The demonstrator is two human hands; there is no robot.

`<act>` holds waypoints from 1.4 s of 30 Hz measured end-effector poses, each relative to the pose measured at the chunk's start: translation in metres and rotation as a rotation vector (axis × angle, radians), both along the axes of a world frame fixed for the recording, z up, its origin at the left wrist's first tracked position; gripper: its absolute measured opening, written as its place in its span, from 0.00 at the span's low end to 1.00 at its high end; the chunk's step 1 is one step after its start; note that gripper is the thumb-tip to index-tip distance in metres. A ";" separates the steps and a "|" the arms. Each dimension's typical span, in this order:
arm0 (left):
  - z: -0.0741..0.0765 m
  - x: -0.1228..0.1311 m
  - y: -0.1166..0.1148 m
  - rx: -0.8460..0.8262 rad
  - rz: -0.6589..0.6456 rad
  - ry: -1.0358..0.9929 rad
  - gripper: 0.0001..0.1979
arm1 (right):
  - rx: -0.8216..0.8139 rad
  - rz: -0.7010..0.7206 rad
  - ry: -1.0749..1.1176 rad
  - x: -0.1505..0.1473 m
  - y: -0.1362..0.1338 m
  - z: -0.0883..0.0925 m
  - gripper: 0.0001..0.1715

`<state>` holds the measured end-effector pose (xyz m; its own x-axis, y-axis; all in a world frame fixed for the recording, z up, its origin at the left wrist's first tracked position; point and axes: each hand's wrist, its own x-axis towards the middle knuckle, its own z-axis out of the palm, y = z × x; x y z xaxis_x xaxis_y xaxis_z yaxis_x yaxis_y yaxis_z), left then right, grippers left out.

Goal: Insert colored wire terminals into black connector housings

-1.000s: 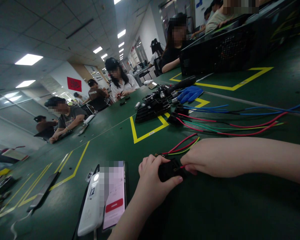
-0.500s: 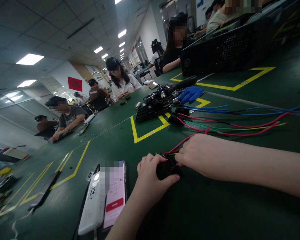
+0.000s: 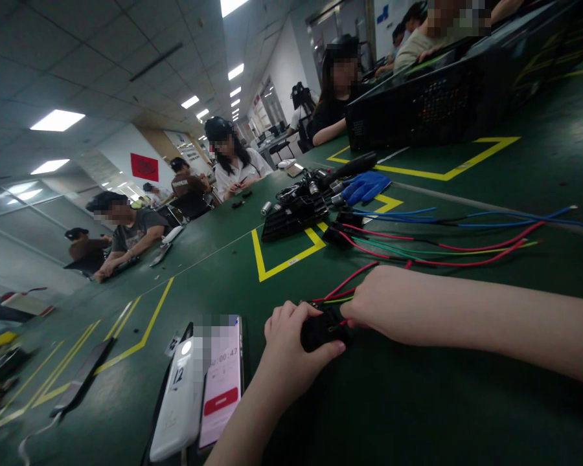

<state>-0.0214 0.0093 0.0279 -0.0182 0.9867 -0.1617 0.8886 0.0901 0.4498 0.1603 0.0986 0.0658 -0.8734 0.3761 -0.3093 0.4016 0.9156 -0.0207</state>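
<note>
My left hand point(image 3: 294, 340) is closed round a small black block point(image 3: 323, 329) on the green table, thumb on the near side and fingers on the far side. My right hand point(image 3: 372, 294) pinches a red wire point(image 3: 342, 323) at the block's right side; the wire's tip meets the block, but how deep it sits I cannot tell. Further red wires and a yellow-green wire point(image 3: 340, 299) run out behind the block, partly hidden by my right hand. Beyond it lie loose red, green and blue wires point(image 3: 432, 239) joined to a second black block point(image 3: 337, 234).
A white power bank point(image 3: 177, 401) and a lit phone point(image 3: 222, 382) lie left of my left forearm. Past the wires are a pile of black parts point(image 3: 296, 213), a blue glove point(image 3: 366, 188) and a large black case point(image 3: 418, 107). Several people sit around the table.
My right hand has drawn slightly back from the block, showing more of the red wire between them. My left hand keeps its grip. The view has shifted a little.
</note>
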 end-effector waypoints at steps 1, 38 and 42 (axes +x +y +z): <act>0.000 0.000 0.000 -0.002 0.001 0.003 0.16 | 0.015 0.011 -0.009 0.000 -0.001 0.003 0.10; -0.001 0.002 0.000 0.028 0.002 0.033 0.16 | 0.213 0.115 0.148 0.000 -0.005 0.000 0.10; 0.001 0.002 0.000 0.013 0.009 0.044 0.15 | 0.210 0.084 0.151 -0.001 -0.004 0.002 0.10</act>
